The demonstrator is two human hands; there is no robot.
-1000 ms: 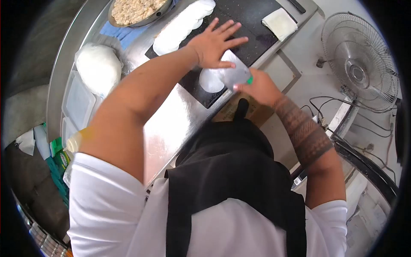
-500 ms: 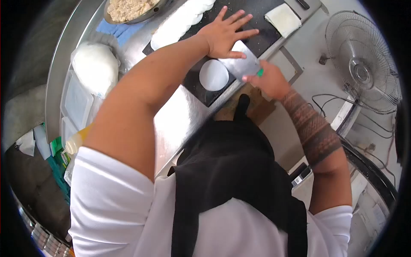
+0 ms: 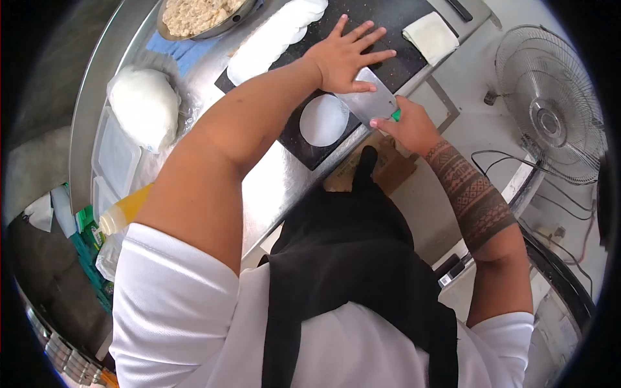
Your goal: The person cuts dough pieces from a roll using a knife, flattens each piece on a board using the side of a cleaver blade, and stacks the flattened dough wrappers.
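My right hand (image 3: 412,126) grips the green handle of a cleaver (image 3: 375,102), whose broad blade lies flat over the black board (image 3: 317,150). My left hand (image 3: 349,55) is spread open with its palm and thumb on the blade. What lies under the blade is hidden. Beside it, toward the board's near corner, rests a thin round white dough wrapper (image 3: 325,121). Along the board's far left side runs a row of overlapping white rounds (image 3: 265,48), partly covered by my left forearm.
A metal bowl of pale chunky filling (image 3: 200,16) stands on a blue cloth (image 3: 178,55). At left are a bag of white dough (image 3: 145,107), clear lidded containers (image 3: 116,155) and a yellow squeeze bottle (image 3: 126,208). A folded white cloth (image 3: 431,37) lies at right, near a fan (image 3: 550,110).
Both hands stay on the cleaver, almost in the same place. The view has shifted slightly, and more of the yellow bottle shows.
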